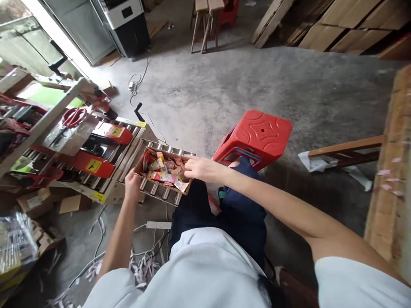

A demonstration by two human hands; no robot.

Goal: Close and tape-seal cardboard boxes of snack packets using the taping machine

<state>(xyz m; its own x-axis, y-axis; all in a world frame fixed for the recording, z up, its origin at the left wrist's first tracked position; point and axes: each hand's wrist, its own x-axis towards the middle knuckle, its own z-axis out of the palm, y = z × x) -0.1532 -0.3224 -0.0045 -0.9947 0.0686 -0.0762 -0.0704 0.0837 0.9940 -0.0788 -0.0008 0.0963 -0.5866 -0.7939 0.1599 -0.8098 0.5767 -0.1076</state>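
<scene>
A small open cardboard box rests on the short roller end of a conveyor. Colourful small packets in pink, red and yellow fill it. At the box's left end, my left hand is closed on the cardboard side, its fingertips partly hidden. My right hand is at the opposite end, fingers bent over the right edge and touching the box or the packets beside it. Whether those fingers pinch a packet or only the box edge is unclear.
Left of the box stands a red-sided taping machine with scissors on top. A red plastic stool is ahead to the right. Cables and a power strip lie on the floor. A wooden bench runs along the right.
</scene>
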